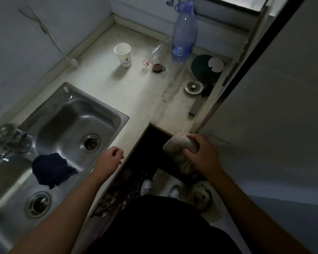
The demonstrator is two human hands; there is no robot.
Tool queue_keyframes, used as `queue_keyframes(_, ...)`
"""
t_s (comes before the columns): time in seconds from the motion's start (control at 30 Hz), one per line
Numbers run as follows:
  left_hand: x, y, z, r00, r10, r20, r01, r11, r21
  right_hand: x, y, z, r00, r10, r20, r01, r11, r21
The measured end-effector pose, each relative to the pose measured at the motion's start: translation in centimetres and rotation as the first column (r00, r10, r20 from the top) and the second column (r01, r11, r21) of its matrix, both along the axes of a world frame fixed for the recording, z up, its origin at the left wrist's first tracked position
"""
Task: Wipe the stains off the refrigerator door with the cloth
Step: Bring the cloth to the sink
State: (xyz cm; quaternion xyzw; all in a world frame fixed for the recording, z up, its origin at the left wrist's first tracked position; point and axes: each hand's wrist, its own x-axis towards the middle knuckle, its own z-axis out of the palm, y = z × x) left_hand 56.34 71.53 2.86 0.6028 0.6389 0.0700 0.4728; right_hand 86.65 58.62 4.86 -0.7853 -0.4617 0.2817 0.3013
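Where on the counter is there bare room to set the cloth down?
Free: the counter between the sink rim, paper cup and metal disc; also the strip left of the cup. Crowded: the far corner around the blue bottle and dark pot.

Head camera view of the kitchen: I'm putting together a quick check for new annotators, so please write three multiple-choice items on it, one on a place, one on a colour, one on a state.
1. Where does the dark cloth lie?
A. on the sink, over the ridge between its two basins
B. in a bucket
C. on a shelf

2. What colour is the tall bottle?
A. red
B. blue
C. black

3. What is the right hand doing?
A. hanging with nothing in it
B. turning a key
C. gripping the pale cloth

Answers:
1 A, the cloth drapes across the ridge that parts the basins.
2 B, its clear plastic and its cap are tinted blue.
3 C, the fingers curl round the bunched cloth.
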Motion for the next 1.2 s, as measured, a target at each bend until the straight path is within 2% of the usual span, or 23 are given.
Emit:
queue_keyframes(0.3, -2.9, 5.8, 0.4, 0.996, 0.08, 0.044, -0.081, 0.997, 0.015, -2.5, 7.9, 0.6, 0.997, 0.029, 0.073, -0.035, 0.996, 0.078)
queue_keyframes(0.77, -5.3, 15.0, -1.2, 0.983, 0.173, 0.061, -0.169, 0.983, -0.063, -3.2, 27.0, 2.6, 0.989, 0.055, 0.135, -0.075, 0.986, 0.15)
queue_keyframes(1.1, -5.3, 19.1, -2.2, 0.964, 0.265, 0.024, -0.262, 0.961, -0.09, -3.6, 40.2, -1.4, 0.95, 0.237, 0.201, -0.273, 0.947, 0.172)
queue_keyframes(1.2, -5.3, 20.2, -2.8, 0.96, 0.278, 0.015, -0.276, 0.956, -0.097, -3.7, 42.4, -4.4, 0.926, 0.295, 0.235, -0.327, 0.938, 0.111)
